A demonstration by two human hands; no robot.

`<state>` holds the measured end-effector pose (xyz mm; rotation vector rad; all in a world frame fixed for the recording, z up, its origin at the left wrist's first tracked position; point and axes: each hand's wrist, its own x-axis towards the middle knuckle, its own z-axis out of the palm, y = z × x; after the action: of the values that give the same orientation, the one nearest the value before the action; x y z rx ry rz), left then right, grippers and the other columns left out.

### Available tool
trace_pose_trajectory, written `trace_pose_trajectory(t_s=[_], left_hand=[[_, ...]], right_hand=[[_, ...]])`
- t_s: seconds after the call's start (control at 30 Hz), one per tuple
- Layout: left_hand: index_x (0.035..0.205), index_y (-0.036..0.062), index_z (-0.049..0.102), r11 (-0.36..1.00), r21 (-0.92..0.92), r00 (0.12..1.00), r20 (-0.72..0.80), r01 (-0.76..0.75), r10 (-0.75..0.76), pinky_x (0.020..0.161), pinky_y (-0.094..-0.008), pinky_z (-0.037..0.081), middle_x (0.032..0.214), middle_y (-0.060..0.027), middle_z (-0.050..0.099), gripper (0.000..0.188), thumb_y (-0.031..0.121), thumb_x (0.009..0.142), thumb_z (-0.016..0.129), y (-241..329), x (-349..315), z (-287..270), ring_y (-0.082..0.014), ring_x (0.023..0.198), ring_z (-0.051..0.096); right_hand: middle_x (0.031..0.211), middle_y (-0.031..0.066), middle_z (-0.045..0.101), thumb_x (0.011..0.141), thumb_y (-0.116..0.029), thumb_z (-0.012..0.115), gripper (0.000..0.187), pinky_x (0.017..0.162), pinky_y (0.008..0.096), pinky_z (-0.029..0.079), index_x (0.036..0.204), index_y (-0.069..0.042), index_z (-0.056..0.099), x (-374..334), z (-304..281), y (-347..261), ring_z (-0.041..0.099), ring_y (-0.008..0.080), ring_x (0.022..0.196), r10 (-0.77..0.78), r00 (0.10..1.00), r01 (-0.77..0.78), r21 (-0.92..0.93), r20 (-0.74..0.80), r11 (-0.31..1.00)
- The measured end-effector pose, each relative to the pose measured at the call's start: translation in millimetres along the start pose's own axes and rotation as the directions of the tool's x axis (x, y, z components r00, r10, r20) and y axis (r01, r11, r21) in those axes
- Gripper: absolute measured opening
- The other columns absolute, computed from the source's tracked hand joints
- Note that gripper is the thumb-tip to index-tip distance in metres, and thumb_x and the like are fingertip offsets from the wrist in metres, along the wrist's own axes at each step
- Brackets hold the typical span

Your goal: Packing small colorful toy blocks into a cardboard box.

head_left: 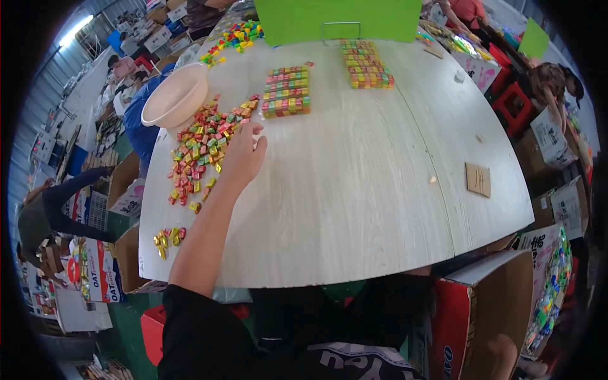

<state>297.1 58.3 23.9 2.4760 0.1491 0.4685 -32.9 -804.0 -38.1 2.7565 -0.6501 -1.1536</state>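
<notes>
My left hand (244,152) is over the right edge of a loose pile of small wrapped candies (206,142) in red, yellow and green foil. Its thumb and forefinger stand apart, with nothing visible between them; the other fingers are partly hidden. Just beyond it sits a neat block of stacked candies (286,93). Farther back to the right, a second, longer block (367,64) stands in front of a green panel. Low at the right, my right hand (503,356) is blurred beside an open cardboard box (500,310); its fingers cannot be made out.
A cream plastic basin (177,95) stands at the table's left edge. A few gold and red candies (168,240) lie near the front left corner. A cardboard piece (477,180) rests at the right. The green panel (339,22) borders the back. Other people work around.
</notes>
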Motion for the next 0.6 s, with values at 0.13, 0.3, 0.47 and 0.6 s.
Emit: trace_pose_trajectory(t_s=[0.13, 0.3, 0.47, 0.6], left_hand=[[0.112, 0.0010, 0.053, 0.985, 0.142, 0.990, -0.082, -0.100, 0.112, 0.087, -0.0499, 0.048, 0.113, -0.0206, 0.060, 0.031, 0.023, 0.091, 0.058, -33, 51, -2, -0.0401, 0.099, 0.061], [0.114, -0.0014, 0.050, 0.980, 0.201, 1.000, -0.013, 0.003, -0.001, 0.086, -0.0538, 0.049, 0.110, -0.0252, 0.061, 0.037, 0.028, 0.093, 0.054, -24, 99, 1, -0.0436, 0.098, 0.061], [0.116, -0.0018, 0.048, 0.989, 0.144, 0.999, -0.019, -0.035, 0.038, 0.085, -0.0551, 0.049, 0.106, -0.0284, 0.062, 0.037, 0.028, 0.094, 0.051, -66, 99, 20, -0.0456, 0.096, 0.062], [0.119, -0.0038, 0.045, 0.991, 0.129, 0.996, 0.093, -0.019, 0.007, 0.084, -0.0515, 0.051, 0.106, -0.0307, 0.063, 0.040, 0.027, 0.094, 0.051, -43, 107, 23, -0.0461, 0.096, 0.063]], right_hand=[[0.088, 0.0236, 0.061, 0.084, -0.025, 0.063, 0.026, 0.069, 0.0456, 0.048, 0.085, 0.001, 0.058, -90, -147, -164, 0.061, 0.0385, 0.083, -0.015, 0.921, 0.044, 0.065, -0.390, 0.997], [0.076, 0.0141, 0.048, 0.088, -0.004, 0.053, 0.009, 0.067, 0.0366, 0.041, 0.085, 0.002, 0.047, -128, -270, -358, 0.050, 0.0284, 0.072, -0.429, 0.437, 0.716, 0.017, -0.790, 0.698], [0.079, 0.0082, 0.055, 0.094, -0.020, 0.059, 0.020, 0.070, 0.0332, 0.046, 0.097, -0.001, 0.053, -105, -319, -605, 0.054, 0.0175, 0.076, -0.807, 0.316, 0.946, 0.103, -0.498, 0.307], [0.101, 0.0184, 0.065, 0.094, -0.034, 0.059, 0.042, 0.082, 0.0334, 0.049, 0.119, -0.002, 0.048, -37, -323, -737, 0.064, 0.0233, 0.095, -0.726, 0.402, 0.913, 0.298, -0.558, 0.277]])
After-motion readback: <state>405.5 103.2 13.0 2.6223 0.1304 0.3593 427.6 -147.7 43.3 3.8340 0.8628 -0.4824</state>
